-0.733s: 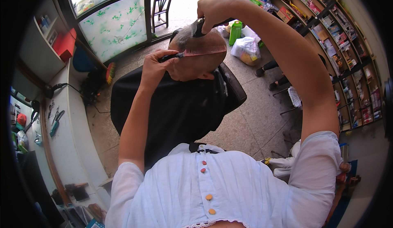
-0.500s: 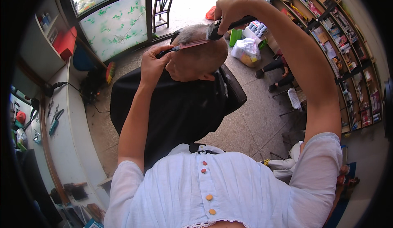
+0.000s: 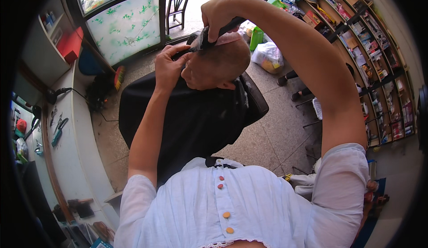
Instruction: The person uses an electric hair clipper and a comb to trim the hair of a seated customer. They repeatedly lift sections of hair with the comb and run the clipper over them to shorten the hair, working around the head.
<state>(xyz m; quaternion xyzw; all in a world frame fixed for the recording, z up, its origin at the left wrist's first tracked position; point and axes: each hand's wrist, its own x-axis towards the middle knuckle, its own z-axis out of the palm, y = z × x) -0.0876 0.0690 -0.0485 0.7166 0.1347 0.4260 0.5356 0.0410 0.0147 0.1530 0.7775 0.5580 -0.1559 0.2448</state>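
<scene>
Head view showed our white shirt (image 3: 263, 203) nearest, with both bare forearms reaching out past it. Our right arm arched over to the seated person's head (image 3: 223, 65), where our right hand (image 3: 217, 20) gripped a dark hair clipper (image 3: 205, 38), its fingers closed about the body. Our left hand (image 3: 167, 69), beside the forehead, had its fingers pinched together on the dark handle of a comb (image 3: 228, 38), whose pink toothed end showed at the top of the head, partly behind the clipper. We could not tell whether the blade touched hair.

We judged the comb light, thin and slightly springy, its teeth easily bent, so the handle was the place to pinch. The clipper seemed heavier and stiffer, best held round the body, clear of the blade.

Below the head, a black cape (image 3: 178, 114) draped the sitter, soft and probably slick. Leftward, a pale surface (image 3: 73, 159) carried a teal tool (image 3: 59, 132). Farther off were a plastic bag (image 3: 268, 58), a green container (image 3: 257, 38), and a dark chair (image 3: 177, 11) by the doorway.
</scene>
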